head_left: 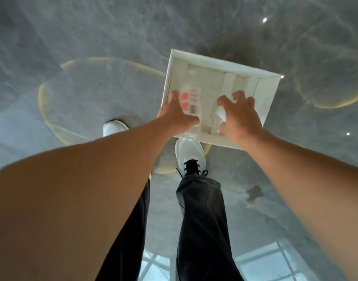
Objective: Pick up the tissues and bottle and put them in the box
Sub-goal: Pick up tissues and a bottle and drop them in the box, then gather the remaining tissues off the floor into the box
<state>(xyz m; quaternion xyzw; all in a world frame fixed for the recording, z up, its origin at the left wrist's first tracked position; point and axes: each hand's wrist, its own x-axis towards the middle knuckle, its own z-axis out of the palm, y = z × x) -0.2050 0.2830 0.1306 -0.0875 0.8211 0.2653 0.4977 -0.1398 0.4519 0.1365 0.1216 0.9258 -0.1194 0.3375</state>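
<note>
Head view is motion-blurred. The left hand (174, 116) has its fingers wrapped around the clear bottle (189, 98), over the white box (263, 86) on the floor (93, 37). The right hand (240, 116) is spread, unclenched, over white tissues (220, 115), partly hidden inside.

I am standing indoors on a polished grey marble-look floor (93, 37), veined in pale lines with gold-edged swirls, the sort laid in a lobby, showroom or smart home; which of these I cannot tell. Small ceiling lights (264, 19) show as bright dots in its gloss, and a gridded window reflection (261, 260) lies near my feet. My white trainers (191, 151) and dark trousers (202, 220) stand on it beside a white box (204, 138).
</note>
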